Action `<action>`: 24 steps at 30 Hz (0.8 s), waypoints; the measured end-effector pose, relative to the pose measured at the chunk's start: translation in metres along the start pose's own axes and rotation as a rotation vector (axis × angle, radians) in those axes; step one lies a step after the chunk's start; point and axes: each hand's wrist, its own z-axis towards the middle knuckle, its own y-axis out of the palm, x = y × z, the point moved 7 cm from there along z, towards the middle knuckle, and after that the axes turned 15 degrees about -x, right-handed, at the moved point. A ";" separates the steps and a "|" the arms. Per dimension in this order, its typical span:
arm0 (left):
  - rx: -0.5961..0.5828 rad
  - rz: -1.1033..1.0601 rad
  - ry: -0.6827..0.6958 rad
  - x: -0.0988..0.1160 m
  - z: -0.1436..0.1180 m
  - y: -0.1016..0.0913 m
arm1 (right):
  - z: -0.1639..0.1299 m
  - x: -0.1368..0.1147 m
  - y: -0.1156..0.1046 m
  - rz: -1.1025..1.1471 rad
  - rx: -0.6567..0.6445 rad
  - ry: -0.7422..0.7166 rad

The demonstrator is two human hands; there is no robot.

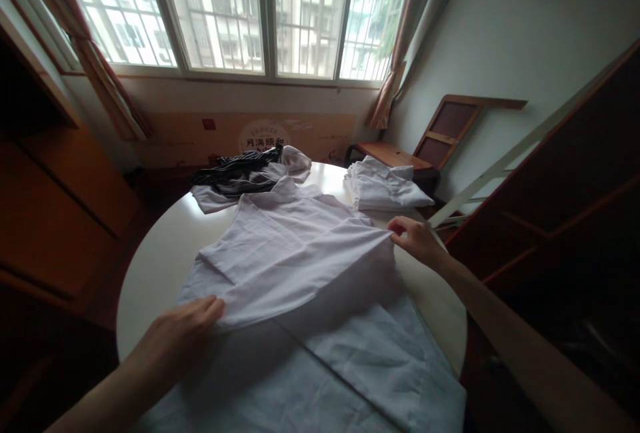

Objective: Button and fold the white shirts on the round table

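A white shirt (280,240) lies spread over the round table, its collar end toward the window and its lower part running off the near side of the view. One long piece of it, perhaps a sleeve, is stretched across the body between my hands. My left hand (187,326) is closed on the near left end of that piece. At the far right end, my right hand (413,236) pinches the cloth between thumb and fingers, slightly raised. The cloth edge inside my left fingers is hidden.
The white round table (150,266) carries a dark striped garment heap (240,173) at the back left and folded white clothes (383,183) at the back right. Beyond stands a wooden chair (400,153). A dark wooden piece (545,200) rises at right, a cabinet (55,220) at left.
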 end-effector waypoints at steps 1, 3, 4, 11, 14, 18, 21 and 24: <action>0.025 -0.024 -0.032 -0.013 -0.002 -0.007 | 0.002 -0.001 0.002 -0.008 -0.034 -0.006; 0.156 -0.086 -0.078 -0.036 -0.009 -0.031 | 0.008 -0.006 0.006 -0.020 -0.123 -0.029; 0.279 -0.111 -0.088 -0.045 -0.016 -0.046 | 0.011 -0.009 0.006 -0.024 -0.144 -0.043; 0.784 0.030 -0.010 -0.048 -0.040 -0.074 | -0.002 -0.037 -0.016 -0.121 0.160 -0.107; 0.420 0.025 0.276 -0.032 -0.011 -0.030 | -0.014 -0.036 0.015 -0.211 -0.165 -0.149; 0.142 -0.053 0.367 -0.023 0.000 0.003 | -0.026 -0.018 0.034 -0.277 -0.381 -0.120; 0.092 -0.114 0.424 -0.009 -0.013 -0.002 | -0.018 -0.013 0.035 -0.204 -0.554 -0.156; -0.001 -0.193 0.505 0.007 -0.026 -0.008 | 0.011 -0.021 0.013 -0.107 -0.513 -0.164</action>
